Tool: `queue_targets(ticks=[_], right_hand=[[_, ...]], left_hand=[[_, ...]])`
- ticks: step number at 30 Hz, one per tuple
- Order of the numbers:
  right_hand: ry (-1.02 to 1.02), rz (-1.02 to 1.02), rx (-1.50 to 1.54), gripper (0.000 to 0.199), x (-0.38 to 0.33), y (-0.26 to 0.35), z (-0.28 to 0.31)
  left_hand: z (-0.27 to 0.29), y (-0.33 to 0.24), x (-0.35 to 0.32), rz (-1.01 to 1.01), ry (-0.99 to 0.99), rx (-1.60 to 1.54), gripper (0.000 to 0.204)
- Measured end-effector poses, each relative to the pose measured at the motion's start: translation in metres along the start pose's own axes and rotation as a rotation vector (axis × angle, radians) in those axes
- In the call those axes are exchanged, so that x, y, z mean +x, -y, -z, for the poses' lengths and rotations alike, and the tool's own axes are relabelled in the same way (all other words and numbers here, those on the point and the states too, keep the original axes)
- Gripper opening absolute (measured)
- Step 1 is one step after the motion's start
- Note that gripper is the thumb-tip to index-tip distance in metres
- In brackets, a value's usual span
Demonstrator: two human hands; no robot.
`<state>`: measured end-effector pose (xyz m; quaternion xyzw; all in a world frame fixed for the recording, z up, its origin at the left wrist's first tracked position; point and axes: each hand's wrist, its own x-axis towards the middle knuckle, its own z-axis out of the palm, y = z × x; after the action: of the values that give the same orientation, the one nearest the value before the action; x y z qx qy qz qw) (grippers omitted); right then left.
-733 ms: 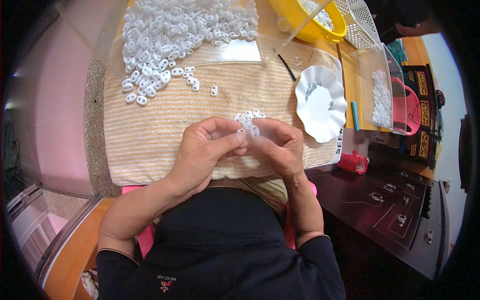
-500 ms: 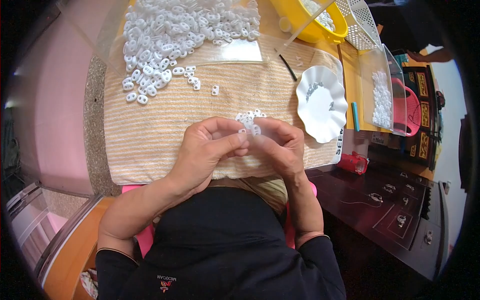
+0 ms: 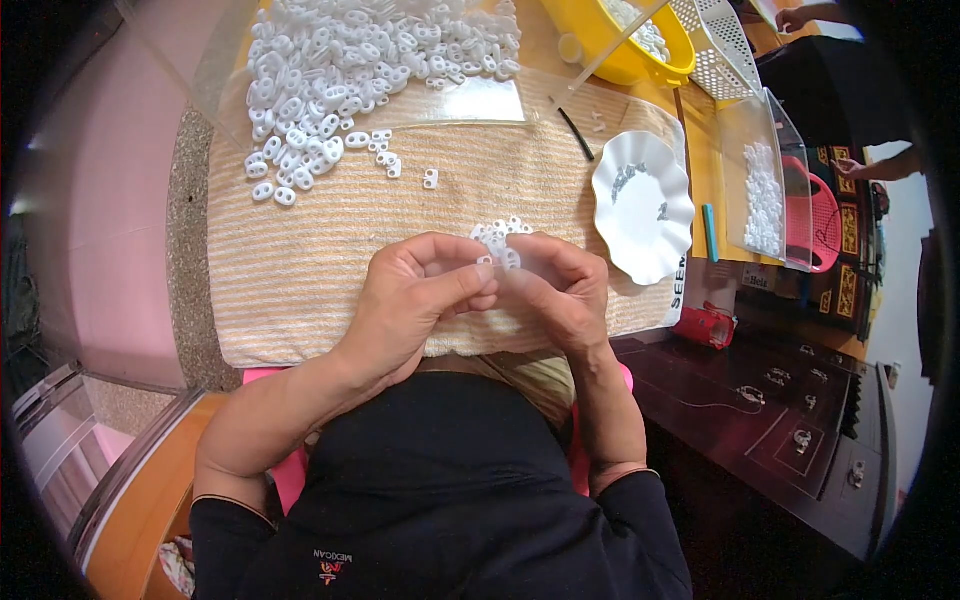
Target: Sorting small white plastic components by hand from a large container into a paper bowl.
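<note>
Both hands meet over the near edge of the striped towel (image 3: 330,270) that covers the worktop: the left hand (image 3: 415,300) and the right hand (image 3: 555,290) are pressed close together, fingertips pinching a small cluster of white plastic pieces (image 3: 497,240) between them, some of which stand up above the thumbs. Whether the pieces in the pinch are joined to one another or only gathered cannot be told at this size. At the far left corner of the towel a large heap of loose white pieces (image 3: 350,70) spills off a clear plastic sheet (image 3: 480,100), with a few strays, one single piece (image 3: 431,179) lying apart toward the middle. That heap looks barely reduced, so by this showing most of the work is still ahead. At the right edge sits a white scalloped plate (image 3: 643,210) bearing only a few tiny grey bits, and beyond it a clear box (image 3: 765,185) holding a modest amount of white parts, perhaps what is finished, though that is a guess. A yellow bowl (image 3: 625,45) and a white perforated basket (image 3: 720,45) stand at the far right corner, and another person's hand (image 3: 850,168) shows past the box.
</note>
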<state>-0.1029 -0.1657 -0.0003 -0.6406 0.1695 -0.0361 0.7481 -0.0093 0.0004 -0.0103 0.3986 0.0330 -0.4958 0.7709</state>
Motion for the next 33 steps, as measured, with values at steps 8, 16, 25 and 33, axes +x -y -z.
queue_targets(ticks=[8,16,25,33], right_hand=[[-0.002,0.042,-0.043,0.028,0.0006,-0.0013,-0.0008],[0.009,0.035,-0.011,0.029,0.001,-0.0019,-0.0016],[0.012,0.034,-0.028,0.028,0.0014,-0.0007,-0.0015],[0.007,0.051,-0.031,0.026,0.0015,0.0005,-0.0028]], left_hand=[[-0.0006,-0.0017,-0.0003,0.003,0.001,0.006,0.016],[-0.001,-0.0017,-0.0009,0.02,-0.013,0.001,0.016],[-0.0015,-0.0018,-0.001,0.027,-0.012,0.006,0.015],[-0.0008,-0.0004,-0.0005,0.021,0.001,0.016,0.015]])
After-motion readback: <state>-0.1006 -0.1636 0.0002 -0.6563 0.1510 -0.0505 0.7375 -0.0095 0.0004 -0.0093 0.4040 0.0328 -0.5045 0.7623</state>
